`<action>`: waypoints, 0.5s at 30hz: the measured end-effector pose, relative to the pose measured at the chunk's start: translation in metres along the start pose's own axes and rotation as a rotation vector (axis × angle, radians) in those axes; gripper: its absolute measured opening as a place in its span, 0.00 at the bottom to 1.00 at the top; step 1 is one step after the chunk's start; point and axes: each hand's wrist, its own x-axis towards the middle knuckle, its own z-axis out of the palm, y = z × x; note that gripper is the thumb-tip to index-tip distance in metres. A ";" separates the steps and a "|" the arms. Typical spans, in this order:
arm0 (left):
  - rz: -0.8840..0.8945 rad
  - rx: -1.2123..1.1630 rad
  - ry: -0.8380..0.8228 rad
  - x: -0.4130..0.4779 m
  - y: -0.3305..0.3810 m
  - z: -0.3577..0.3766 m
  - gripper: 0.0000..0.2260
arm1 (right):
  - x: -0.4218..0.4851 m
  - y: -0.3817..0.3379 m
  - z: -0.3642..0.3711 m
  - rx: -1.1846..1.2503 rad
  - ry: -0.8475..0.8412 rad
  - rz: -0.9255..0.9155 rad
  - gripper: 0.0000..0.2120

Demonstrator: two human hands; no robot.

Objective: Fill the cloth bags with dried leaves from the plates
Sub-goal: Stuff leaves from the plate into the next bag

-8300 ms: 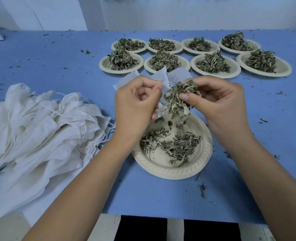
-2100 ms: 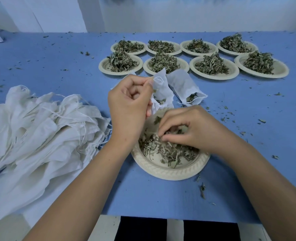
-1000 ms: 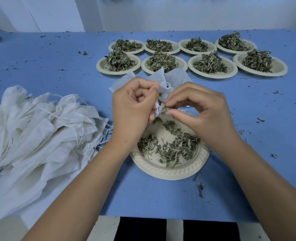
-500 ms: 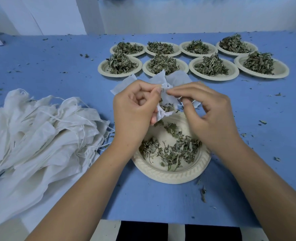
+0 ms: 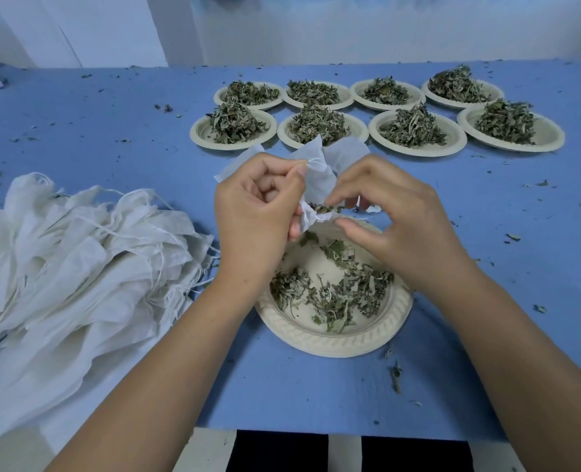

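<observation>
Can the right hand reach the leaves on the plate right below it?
Probably yes. The right hand hangs just above the near plate, nothing covers its leaves; the left hand holds the cloth bag.

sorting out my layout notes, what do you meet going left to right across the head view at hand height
pile of cloth bags → left hand → small bag that it holds → right hand → loose leaf bits
</observation>
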 end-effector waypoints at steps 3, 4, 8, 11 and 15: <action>0.005 0.004 -0.015 0.000 0.000 0.000 0.06 | 0.000 -0.002 0.002 0.072 0.082 -0.019 0.05; 0.006 0.012 -0.022 0.000 0.000 0.000 0.06 | 0.000 -0.004 0.003 0.075 0.123 -0.023 0.04; 0.008 0.009 -0.138 -0.003 0.002 0.002 0.06 | -0.001 -0.006 0.008 -0.058 0.286 -0.011 0.02; 0.026 0.011 -0.251 -0.005 0.003 0.003 0.05 | -0.001 -0.005 0.012 -0.245 0.261 -0.062 0.04; 0.034 0.002 -0.190 -0.005 0.003 0.003 0.04 | 0.001 -0.004 0.009 -0.108 -0.072 0.086 0.05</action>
